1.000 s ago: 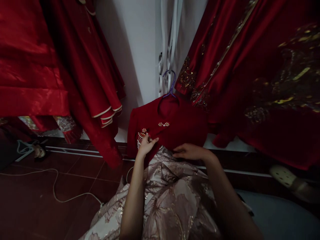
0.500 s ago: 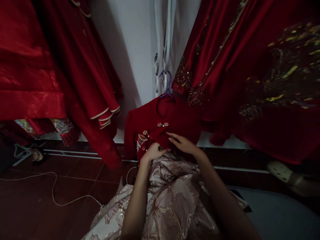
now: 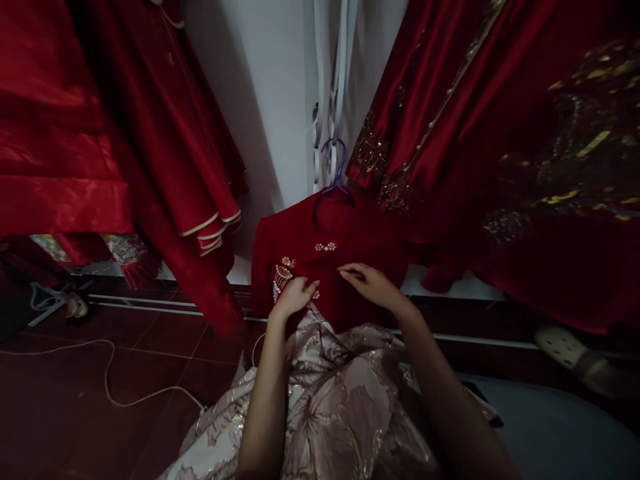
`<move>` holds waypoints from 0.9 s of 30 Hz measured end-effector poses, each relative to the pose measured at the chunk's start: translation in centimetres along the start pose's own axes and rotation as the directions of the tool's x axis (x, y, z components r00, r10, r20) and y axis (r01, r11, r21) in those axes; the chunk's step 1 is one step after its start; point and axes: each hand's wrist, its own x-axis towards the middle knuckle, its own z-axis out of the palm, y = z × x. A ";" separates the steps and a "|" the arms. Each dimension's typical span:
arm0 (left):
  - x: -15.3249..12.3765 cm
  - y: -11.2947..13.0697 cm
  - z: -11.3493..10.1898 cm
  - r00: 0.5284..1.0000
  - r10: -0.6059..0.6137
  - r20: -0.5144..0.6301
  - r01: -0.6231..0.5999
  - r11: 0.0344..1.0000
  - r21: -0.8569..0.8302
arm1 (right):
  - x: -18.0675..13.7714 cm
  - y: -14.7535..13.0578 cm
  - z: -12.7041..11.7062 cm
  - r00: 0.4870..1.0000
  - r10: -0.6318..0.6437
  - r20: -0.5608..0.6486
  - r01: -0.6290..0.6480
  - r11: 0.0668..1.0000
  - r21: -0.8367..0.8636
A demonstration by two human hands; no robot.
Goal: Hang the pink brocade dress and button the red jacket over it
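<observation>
A small dark red jacket (image 3: 360, 250) with pearl clasps hangs on a purple hanger (image 3: 334, 167) in front of me. Below it spreads a pale pink patterned skirt (image 3: 330, 400). My left hand (image 3: 295, 297) pinches the jacket's front near a beaded tassel ornament (image 3: 281, 275). My right hand (image 3: 370, 283) lies on the jacket's lower front with fingers curled onto the cloth. Both forearms reach up over the skirt.
Red satin gowns (image 3: 165, 153) hang at the left, and a gold-embroidered red gown (image 3: 525, 147) hangs at the right. White hangers (image 3: 330, 80) dangle against the white wall. A white cable (image 3: 107, 380) trails across the dark red floor tiles. A pale shoe (image 3: 565, 350) lies at the right.
My right hand moved up from the jacket's hem onto its front. My left hand shifted slightly along the front edge beside the tassel ornament.
</observation>
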 end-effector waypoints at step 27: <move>-1.9 -3.7 -5.4 1.000 -0.006 -0.008 0.010 0.816 0.577 | -0.4 -3.7 3.7 0.975 0.216 0.055 -0.222 0.932 0.286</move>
